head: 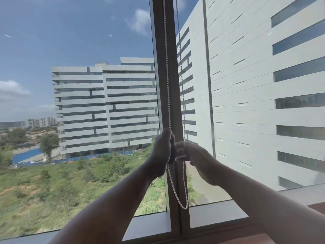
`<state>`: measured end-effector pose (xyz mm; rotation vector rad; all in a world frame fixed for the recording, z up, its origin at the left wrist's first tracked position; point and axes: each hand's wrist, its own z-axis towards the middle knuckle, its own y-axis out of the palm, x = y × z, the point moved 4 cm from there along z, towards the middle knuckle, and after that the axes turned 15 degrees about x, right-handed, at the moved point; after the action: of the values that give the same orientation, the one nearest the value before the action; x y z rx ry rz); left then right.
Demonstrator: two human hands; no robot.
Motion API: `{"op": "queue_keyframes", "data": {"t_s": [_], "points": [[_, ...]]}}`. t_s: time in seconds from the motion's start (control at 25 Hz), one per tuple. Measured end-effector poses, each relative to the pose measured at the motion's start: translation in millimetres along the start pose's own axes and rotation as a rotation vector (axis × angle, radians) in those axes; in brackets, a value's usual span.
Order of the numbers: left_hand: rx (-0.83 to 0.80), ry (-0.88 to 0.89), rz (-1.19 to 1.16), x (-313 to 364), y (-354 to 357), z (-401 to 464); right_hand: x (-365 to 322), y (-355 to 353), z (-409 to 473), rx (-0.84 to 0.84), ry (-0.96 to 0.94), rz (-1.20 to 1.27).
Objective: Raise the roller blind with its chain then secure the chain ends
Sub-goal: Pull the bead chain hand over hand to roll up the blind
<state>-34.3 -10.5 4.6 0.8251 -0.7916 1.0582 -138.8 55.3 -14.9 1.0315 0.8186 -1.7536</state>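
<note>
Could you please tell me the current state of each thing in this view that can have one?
Roller blind: not in view, so fully out of the visible glass.
Bead chain: two strands hanging taut from above, slack loop below the hands, not yet secured.
Left hand: grip closed round the left strand.
Right hand: pinching the right strand.
Window frame: closed.

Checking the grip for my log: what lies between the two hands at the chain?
In the head view, the left hand grips one chain strand, the right hand the other. Between them shows only the brown window frame; their fingers nearly meet.
</note>
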Motion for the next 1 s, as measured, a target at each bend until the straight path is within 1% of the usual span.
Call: {"op": "queue_keyframes", "data": {"t_s": [0.08,0.12,0.2,0.32,0.48,0.6,0.84,1.0], "points": [[0.011,-0.010,0.011,-0.7,-4.4,3.6,-39.5,-20.1,28.7,0.148,-0.020,0.100],[0.004,-0.015,0.010,-0.8,-3.7,3.5,-58.3,-25.1,39.5,0.195,-0.023,0.155],[-0.016,-0.014,0.000,-0.5,1.0,0.5,-87.4,-20.0,52.0,0.234,-0.032,0.240],[-0.050,-0.018,-0.010,-1.5,11.8,-4.7,-104.3,2.8,52.4,0.193,0.004,0.315],[-0.083,-0.029,-0.014,-2.8,17.8,-7.5,-109.8,16.3,52.6,0.094,0.087,0.510],[-0.113,-0.032,-0.014,-2.9,18.3,-6.2,-111.9,14.4,57.9,0.082,0.083,0.481],[-0.143,-0.027,0.020,-0.5,22.4,-6.9,-111.3,12.1,66.5,0.115,0.053,0.486],[-0.163,-0.024,0.031,-1.2,25.4,-7.1,-109.0,11.1,69.5,0.138,0.043,0.443]]}}
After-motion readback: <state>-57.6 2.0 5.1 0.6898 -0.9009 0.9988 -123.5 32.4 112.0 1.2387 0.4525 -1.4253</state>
